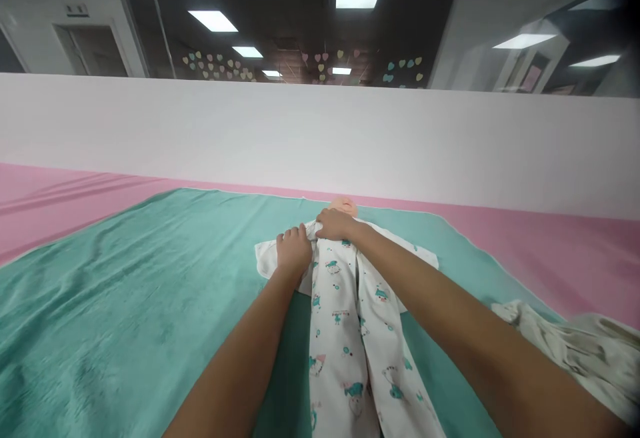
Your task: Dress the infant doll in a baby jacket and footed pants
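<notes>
A baby doll (pixel 344 207) lies on its back on a teal blanket (pixel 125 305), head away from me, dressed in a white one-piece suit (pixel 350 331) printed with small teal animals. My left hand (pixel 293 249) is curled on the suit's fabric near the doll's shoulder, fingers closed on the cloth. My right hand (pixel 334 223) grips the suit's collar just below the doll's head, fingers bent over the fabric. The doll's face is mostly hidden behind my right hand.
The teal blanket covers a pink mat (pixel 550 251) that runs to a low white wall (pixel 320 138). A crumpled pale cloth (pixel 575 351) lies at the right edge. Above the wall is a dark window with paper hearts.
</notes>
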Demonstrator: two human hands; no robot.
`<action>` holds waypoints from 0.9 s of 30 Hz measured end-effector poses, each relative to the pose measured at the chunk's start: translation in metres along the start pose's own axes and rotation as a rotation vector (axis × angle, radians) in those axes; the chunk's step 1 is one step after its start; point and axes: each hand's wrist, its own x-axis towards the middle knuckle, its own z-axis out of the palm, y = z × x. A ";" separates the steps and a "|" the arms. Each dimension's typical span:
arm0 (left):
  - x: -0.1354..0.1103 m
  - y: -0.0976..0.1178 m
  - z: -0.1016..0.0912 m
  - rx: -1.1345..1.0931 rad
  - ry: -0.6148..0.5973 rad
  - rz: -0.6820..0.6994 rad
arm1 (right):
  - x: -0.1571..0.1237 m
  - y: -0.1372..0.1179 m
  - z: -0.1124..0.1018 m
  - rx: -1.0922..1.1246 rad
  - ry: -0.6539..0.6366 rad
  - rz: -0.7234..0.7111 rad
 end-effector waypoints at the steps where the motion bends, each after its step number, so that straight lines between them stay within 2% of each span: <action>1: 0.002 -0.004 0.001 0.008 -0.006 -0.008 | 0.011 0.000 0.002 0.004 -0.041 -0.009; 4: 0.005 -0.010 0.001 0.016 -0.003 -0.018 | 0.032 -0.002 0.007 0.018 -0.176 -0.043; 8: 0.005 -0.008 0.000 -0.005 0.022 -0.027 | 0.038 -0.007 0.009 0.001 -0.314 -0.028; 14: 0.002 -0.010 -0.011 -0.189 0.010 -0.146 | 0.021 0.005 -0.010 0.013 -0.194 -0.014; 21: -0.004 -0.035 -0.016 -0.588 0.030 -0.465 | -0.010 0.017 -0.046 -0.110 -0.175 0.004; 27: -0.007 -0.044 -0.014 -0.615 -0.045 -0.434 | -0.024 0.021 -0.066 -0.259 -0.199 -0.037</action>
